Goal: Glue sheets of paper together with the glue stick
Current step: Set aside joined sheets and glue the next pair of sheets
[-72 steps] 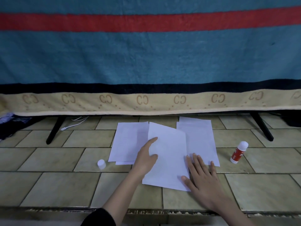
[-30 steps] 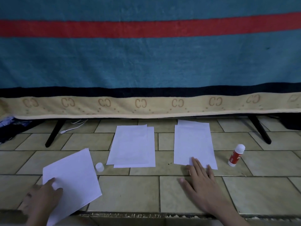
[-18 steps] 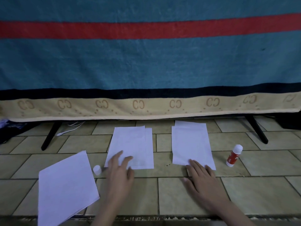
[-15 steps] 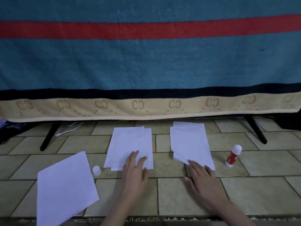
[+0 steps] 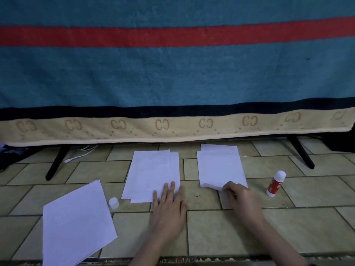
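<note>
Three lots of white paper lie on the tiled floor. A tilted sheet (image 5: 76, 221) lies at the near left. My left hand (image 5: 169, 204) rests flat with straight fingers on the near right corner of the middle stack (image 5: 151, 173). My right hand (image 5: 240, 196) pinches the lifted near edge of the right stack (image 5: 219, 166). A red and white glue stick (image 5: 275, 183) stands upright to the right of that stack. Its white cap (image 5: 114, 202) sits between the tilted sheet and the middle stack.
A teal blanket (image 5: 172, 77) with red, black and beige bands hangs across the back over black angled legs (image 5: 55, 164) (image 5: 301, 152). A white cable (image 5: 78, 156) lies under it at the left. A raised ledge (image 5: 192, 259) runs along the near edge.
My left hand laid the glued sheet down at the near left, then moved onto the middle stack. My right hand went from lying flat to pinching up the near edge of the right stack.
</note>
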